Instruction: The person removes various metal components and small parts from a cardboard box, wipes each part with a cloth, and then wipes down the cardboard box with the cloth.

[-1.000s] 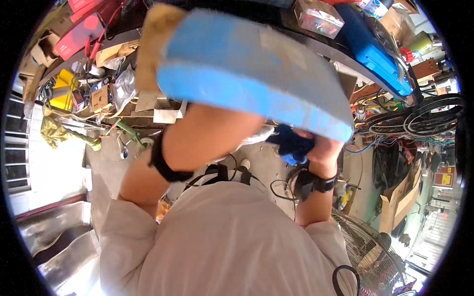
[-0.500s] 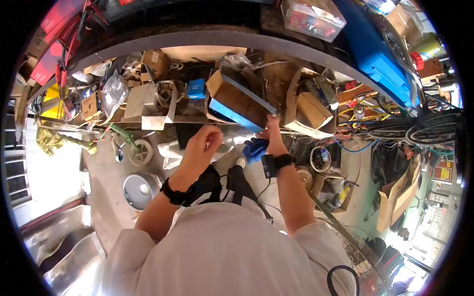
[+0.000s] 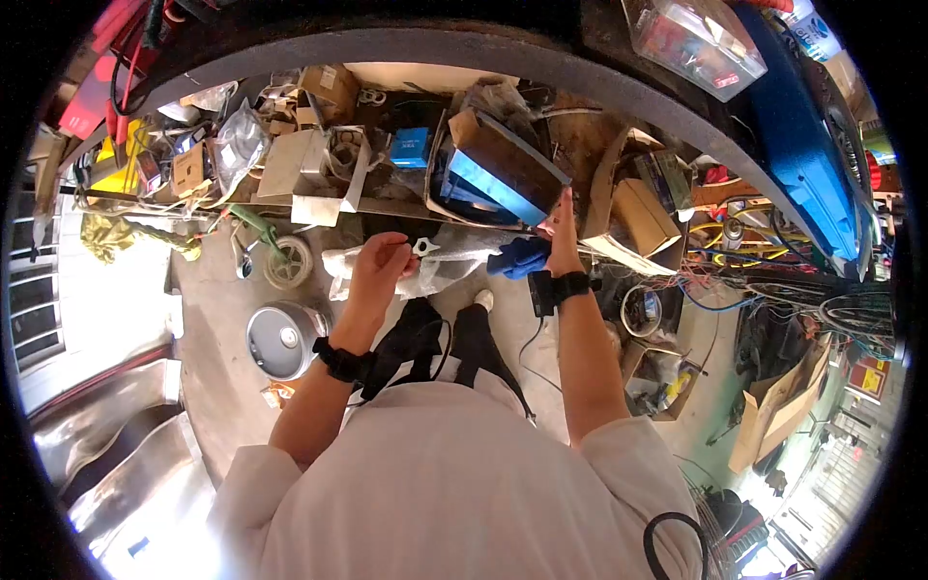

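Observation:
My left hand (image 3: 377, 271) is closed in a pinch, with a small pale piece with a notched end (image 3: 423, 248) at its fingertips. Plastic wrapping behind makes the piece's full shape hard to make out. My right hand (image 3: 563, 240) grips the near right corner of an open blue-sided cardboard box (image 3: 493, 186), which is tilted over the shelf edge. Beside the right palm hangs a dark blue glove (image 3: 520, 257); whether the fingers hold it too is hidden. Black bands circle both wrists.
A small blue box (image 3: 410, 147) and an open carton (image 3: 324, 208) stand on the cluttered shelf. Right of the tilted box is another carton (image 3: 646, 217). A dark curved beam (image 3: 387, 46) crosses above. Below are a grey drum (image 3: 275, 343) and a wheel (image 3: 287, 263).
The view has shifted, so the shelf appears farther right. My left hand has lowered slightly and the notched piece now shows at its fingertips. My right hand keeps hold of the blue-sided box.

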